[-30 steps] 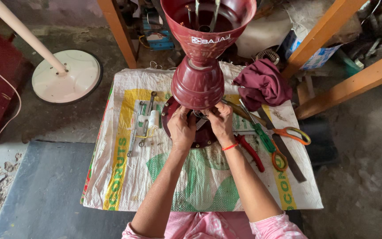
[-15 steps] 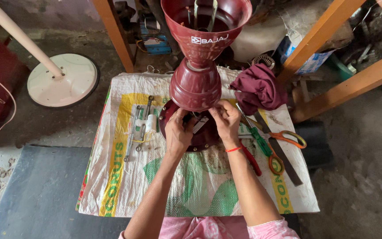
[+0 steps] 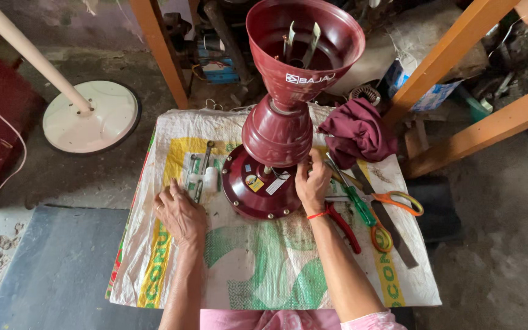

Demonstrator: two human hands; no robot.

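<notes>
At frame centre, our right hand (image 3: 313, 183) grips the maroon fan motor housing (image 3: 264, 189) rim, steadying it; our left hand (image 3: 178, 211), fingers loosely spread, reaches the spanner (image 3: 201, 171) at centre-left, which needs grasping.

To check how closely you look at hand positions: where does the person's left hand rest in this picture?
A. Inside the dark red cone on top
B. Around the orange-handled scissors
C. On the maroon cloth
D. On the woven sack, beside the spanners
D: the left hand lies flat on the woven sack next to the spanners, while the right hand touches the dark red fan motor housing.
</notes>
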